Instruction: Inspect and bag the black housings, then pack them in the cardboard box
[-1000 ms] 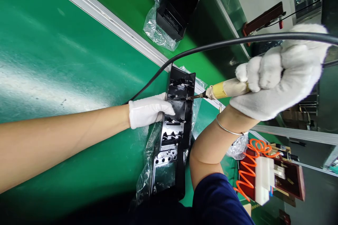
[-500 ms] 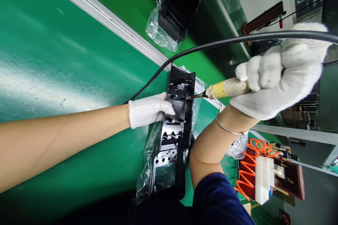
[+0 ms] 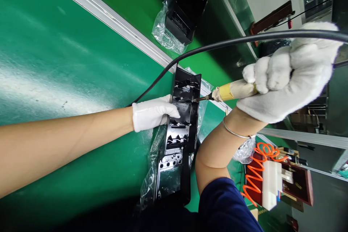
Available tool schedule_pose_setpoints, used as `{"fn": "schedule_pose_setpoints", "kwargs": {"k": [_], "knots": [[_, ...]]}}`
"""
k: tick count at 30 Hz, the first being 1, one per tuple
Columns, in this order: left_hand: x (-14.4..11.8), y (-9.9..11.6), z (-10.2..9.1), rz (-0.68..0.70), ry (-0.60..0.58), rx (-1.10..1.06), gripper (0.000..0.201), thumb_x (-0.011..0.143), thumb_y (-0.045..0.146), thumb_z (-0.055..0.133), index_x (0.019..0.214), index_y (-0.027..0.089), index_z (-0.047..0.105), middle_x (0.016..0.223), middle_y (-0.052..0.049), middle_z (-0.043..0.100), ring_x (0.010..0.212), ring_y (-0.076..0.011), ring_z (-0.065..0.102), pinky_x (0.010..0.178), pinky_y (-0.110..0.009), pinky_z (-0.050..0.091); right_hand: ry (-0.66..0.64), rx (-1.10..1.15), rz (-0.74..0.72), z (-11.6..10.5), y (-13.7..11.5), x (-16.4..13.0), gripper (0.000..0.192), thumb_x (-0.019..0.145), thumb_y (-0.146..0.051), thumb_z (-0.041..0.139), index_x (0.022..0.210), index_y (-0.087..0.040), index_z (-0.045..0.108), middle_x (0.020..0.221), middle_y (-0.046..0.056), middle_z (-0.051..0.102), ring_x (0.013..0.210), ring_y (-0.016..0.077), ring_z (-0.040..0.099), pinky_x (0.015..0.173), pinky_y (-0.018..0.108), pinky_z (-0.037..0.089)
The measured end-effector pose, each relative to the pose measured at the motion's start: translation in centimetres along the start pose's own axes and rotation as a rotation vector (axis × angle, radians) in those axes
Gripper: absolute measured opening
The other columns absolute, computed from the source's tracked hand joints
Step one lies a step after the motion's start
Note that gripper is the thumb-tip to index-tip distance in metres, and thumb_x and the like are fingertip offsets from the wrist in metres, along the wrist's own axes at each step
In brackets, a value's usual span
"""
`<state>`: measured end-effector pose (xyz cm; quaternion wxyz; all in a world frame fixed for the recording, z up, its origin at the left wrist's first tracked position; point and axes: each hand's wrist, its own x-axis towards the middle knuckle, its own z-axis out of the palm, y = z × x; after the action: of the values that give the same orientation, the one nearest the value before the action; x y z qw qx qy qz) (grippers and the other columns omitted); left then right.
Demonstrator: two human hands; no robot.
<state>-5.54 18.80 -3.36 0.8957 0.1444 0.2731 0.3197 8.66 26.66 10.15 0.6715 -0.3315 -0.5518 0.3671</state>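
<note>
A long black plastic panel (image 3: pixel 179 141) lies on a clear plastic bag (image 3: pixel 152 174) on the green bench (image 3: pixel 67 54). My left hand (image 3: pixel 152 113), in a white glove, rests flat on the panel's left edge. My right hand (image 3: pixel 288 76), in a thick white glove, grips a yellow-handled powered screwdriver (image 3: pixel 231 91). Its bit tip touches the panel near its upper part. A black cable (image 3: pixel 217 47) runs from the tool across the view.
Another black part in a clear bag (image 3: pixel 176 18) sits further back beyond an aluminium rail (image 3: pixel 108 16). To the lower right, an orange coiled hose (image 3: pixel 258 170) and a white block (image 3: pixel 272 185) lie on a dark red tray (image 3: pixel 306 188).
</note>
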Motion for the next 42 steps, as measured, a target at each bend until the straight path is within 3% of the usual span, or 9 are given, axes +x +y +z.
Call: {"fn": "schedule_pose_setpoints", "kwargs": {"k": [8,20,27,32,42], "knots": [[-0.14,0.21,0.35,-0.008,0.011,-0.006,0.042,0.061,0.0,0.072,0.098,0.017,0.067,0.091,-0.003,0.078,0.087,-0.0179,0.074,0.08,-0.028,0.058,-0.001,0.037,0.016,-0.01,-0.11,0.04,0.025,0.072,-0.043,0.075,0.075,-0.026,0.057,0.041,-0.015,0.013,0.032,0.0043,0.004,0.027,0.027,0.012],[-0.08,0.07,0.23,-0.004,0.005,-0.006,0.044,0.061,0.001,0.075,0.101,0.018,0.067,0.097,-0.005,0.078,0.091,-0.02,0.074,0.085,-0.032,0.058,-0.015,0.039,0.015,0.03,-0.09,0.17,0.013,0.072,-0.035,0.067,0.074,-0.027,0.058,0.042,-0.014,0.016,0.032,0.0039,0.004,0.026,0.027,0.012],[-0.17,0.19,0.4,-0.018,0.02,0.005,0.047,0.058,0.002,0.075,0.102,0.018,0.065,0.096,-0.004,0.078,0.093,-0.0196,0.073,0.087,-0.031,0.057,0.012,0.038,0.02,0.36,-0.31,0.07,0.014,0.073,-0.034,0.067,0.076,-0.025,0.056,0.042,-0.015,0.016,0.031,0.0037,0.005,0.027,0.028,0.011],[-0.21,0.27,0.49,-0.022,0.042,0.026,0.045,0.058,0.003,0.074,0.099,0.018,0.065,0.094,-0.003,0.078,0.089,-0.0186,0.073,0.084,-0.031,0.057,0.032,0.069,0.025,0.39,0.01,0.21,0.026,0.07,-0.041,0.075,0.076,-0.026,0.054,0.04,-0.016,0.014,0.03,0.0042,0.002,0.026,0.03,0.007],[-0.13,0.14,0.39,-0.012,0.018,0.001,0.041,0.06,0.001,0.075,0.097,0.017,0.066,0.093,-0.004,0.078,0.089,-0.0196,0.074,0.085,-0.031,0.057,0.007,0.031,0.023,0.45,-0.3,0.04,0.017,0.073,-0.036,0.068,0.077,-0.026,0.055,0.042,-0.015,0.016,0.031,0.0039,0.005,0.028,0.028,0.011]]}}
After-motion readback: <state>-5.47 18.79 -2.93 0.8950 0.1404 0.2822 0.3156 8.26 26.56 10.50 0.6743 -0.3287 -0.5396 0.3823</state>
